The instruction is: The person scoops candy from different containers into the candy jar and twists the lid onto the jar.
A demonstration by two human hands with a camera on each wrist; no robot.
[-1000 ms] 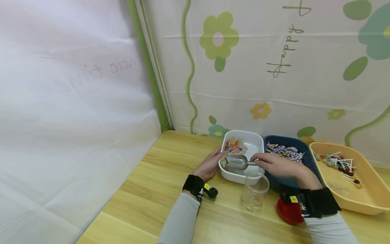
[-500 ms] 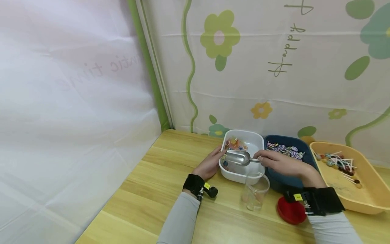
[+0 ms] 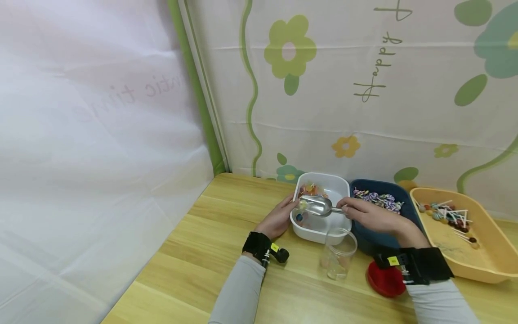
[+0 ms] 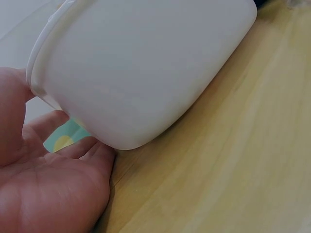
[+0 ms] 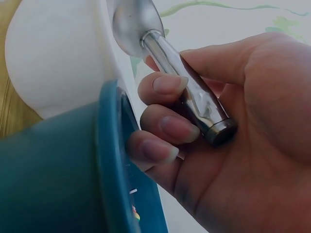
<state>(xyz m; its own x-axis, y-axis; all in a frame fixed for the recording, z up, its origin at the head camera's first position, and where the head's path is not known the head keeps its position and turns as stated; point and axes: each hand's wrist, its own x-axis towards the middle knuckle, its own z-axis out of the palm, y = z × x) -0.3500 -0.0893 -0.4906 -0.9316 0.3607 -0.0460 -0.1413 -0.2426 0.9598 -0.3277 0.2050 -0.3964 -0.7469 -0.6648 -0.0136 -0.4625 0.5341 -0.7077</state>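
1. Head view: right hand (image 3: 374, 217) curled round scoop (image 3: 317, 206), over white tub (image 3: 309, 234).
2. Left hand (image 3: 278, 219) gripped the tub's 9 o'clock rim.
3. Looked like scooping candy (image 3: 310, 189); next probably needed a level carry, cup (image 3: 341, 251) at scoop's 5 o'clock.

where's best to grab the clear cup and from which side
I'd grip the clear cup around its wall below the rim, coming from the left in the head view. It looks upright, narrowing toward the base, with room over the table on that side; the white tray sits beyond and the red round item to its right.
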